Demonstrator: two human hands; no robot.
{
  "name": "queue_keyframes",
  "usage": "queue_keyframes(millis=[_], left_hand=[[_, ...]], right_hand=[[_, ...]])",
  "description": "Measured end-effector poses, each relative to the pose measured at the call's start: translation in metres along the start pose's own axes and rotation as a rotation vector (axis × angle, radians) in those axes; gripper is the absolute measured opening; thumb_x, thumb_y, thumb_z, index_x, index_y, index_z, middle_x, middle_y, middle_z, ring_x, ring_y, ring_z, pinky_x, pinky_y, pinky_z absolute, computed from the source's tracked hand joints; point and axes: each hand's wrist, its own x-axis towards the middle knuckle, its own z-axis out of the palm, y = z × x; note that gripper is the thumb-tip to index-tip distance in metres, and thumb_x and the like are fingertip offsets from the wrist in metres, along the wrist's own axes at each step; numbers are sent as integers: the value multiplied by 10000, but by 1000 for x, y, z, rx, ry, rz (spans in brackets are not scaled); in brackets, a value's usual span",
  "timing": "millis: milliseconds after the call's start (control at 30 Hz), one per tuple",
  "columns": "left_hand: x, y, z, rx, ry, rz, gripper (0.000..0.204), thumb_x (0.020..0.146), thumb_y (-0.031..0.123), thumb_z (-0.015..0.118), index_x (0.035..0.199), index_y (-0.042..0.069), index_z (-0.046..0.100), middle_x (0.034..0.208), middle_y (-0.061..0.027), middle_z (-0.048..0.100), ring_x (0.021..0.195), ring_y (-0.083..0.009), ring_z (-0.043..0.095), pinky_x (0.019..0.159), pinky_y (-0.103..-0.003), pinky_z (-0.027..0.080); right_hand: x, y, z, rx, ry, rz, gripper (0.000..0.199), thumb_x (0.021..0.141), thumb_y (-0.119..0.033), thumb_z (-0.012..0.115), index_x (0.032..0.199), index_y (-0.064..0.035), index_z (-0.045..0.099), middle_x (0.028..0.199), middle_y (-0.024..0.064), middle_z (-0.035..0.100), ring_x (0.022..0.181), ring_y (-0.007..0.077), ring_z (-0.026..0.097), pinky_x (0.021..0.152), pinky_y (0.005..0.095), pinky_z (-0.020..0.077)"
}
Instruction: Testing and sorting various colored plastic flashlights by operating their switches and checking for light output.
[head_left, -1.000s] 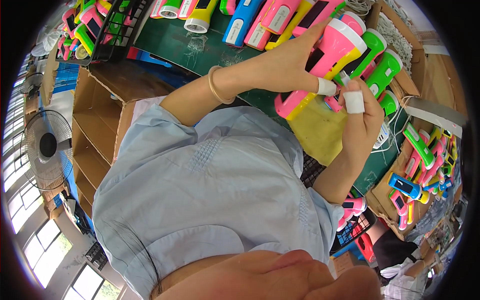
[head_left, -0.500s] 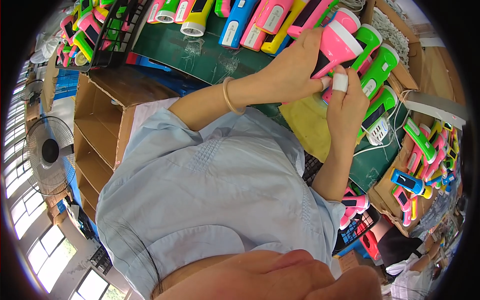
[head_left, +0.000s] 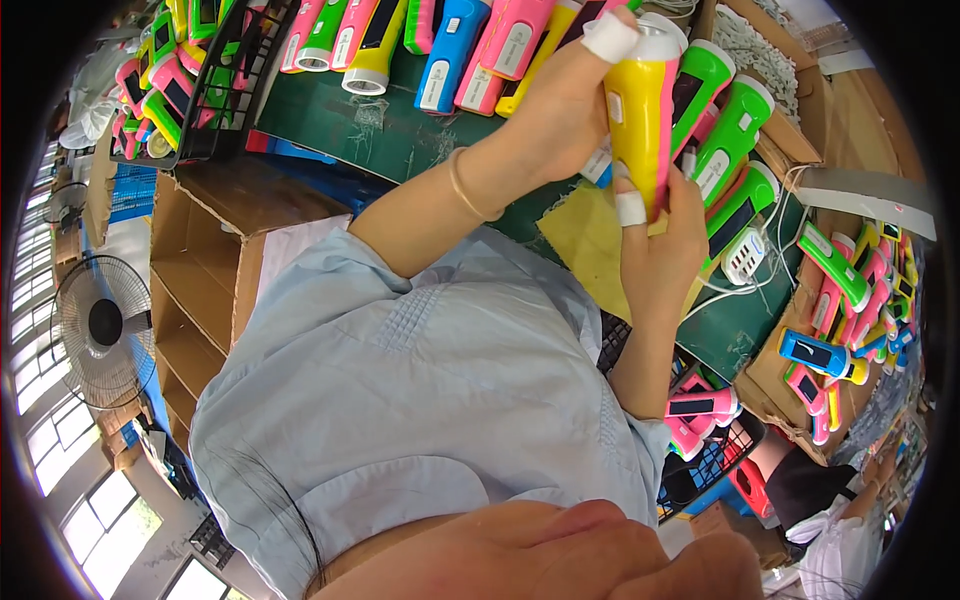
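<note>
Both my hands hold a yellow flashlight (head_left: 637, 125) with a pink edge and a pale head, above the bench at the upper right. My left hand (head_left: 568, 105) grips it near the head, its white-taped thumb lying along the top. Lower down, the fingers of my right hand (head_left: 662, 235) close round the tail end, with white tape on a finger. Close by on the right lie green flashlights (head_left: 735, 135) with white heads. Under my hands is a yellow cloth (head_left: 590, 250) on the green bench top (head_left: 330, 125).
More flashlights (head_left: 515, 40) lie in a row along the far side. A black crate (head_left: 225, 85) of flashlights stands far left, a cardboard box (head_left: 800, 405) of them at right. A white multi-port charger (head_left: 743, 258) with cables sits on the bench. A fan (head_left: 103, 322) stands left.
A pink side with a white head showed in my hands before; now a yellow side with a pink edge shows. Whether it is the same flashlight, I cannot tell. My left thumb has moved to the head.
</note>
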Motion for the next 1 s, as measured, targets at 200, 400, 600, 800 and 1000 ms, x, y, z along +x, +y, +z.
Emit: queue_keyframes(millis=[200, 400, 600, 800, 1000], left_hand=[[12, -14, 6, -47, 32, -106, 607, 893, 522, 222, 751, 36, 557, 585, -101, 551, 499, -179, 534, 458, -292, 446], [26, -19, 5, 140, -1, -43, 476, 863, 380, 236, 726, 40, 540, 582, -90, 545, 480, -179, 522, 437, -286, 429], [116, 26, -64, 839, -88, 330, 529, 774, 349, 609, 1105, -50, 505, 1008, -161, 583, 861, -232, 596, 775, -305, 473], [280, 119, -302, 1864, 554, 205, 334, 694, 291, 635, 797, -27, 630, 764, -218, 624, 715, -310, 621, 609, -390, 480], [278, 92, -249, 1558, 533, -85, 350, 664, 308, 689, 801, -8, 629, 752, -194, 628, 681, -282, 611, 598, -370, 480]], right_hand=[[16, 13, 3, 928, -316, 517, 437, 851, -248, 594, 1139, 70, 513, 1012, 46, 563, 895, 99, 486, 834, 236, 376], [20, 23, 12, 832, -296, 464, 427, 870, -271, 557, 1116, 77, 523, 1033, 72, 560, 899, 105, 485, 818, 222, 372], [13, 104, -79, 1021, 325, 597, 408, 857, -318, 539, 1158, -55, 458, 941, 79, 576, 802, 209, 583, 685, 349, 497], [23, 195, -196, 236, 903, 640, 367, 799, -180, 603, 1083, 42, 533, 990, 106, 601, 856, 219, 588, 716, 319, 492], [14, 223, -223, -716, 863, 796, 360, 783, -151, 596, 1067, 61, 531, 1004, 125, 606, 860, 217, 592, 716, 317, 489]])
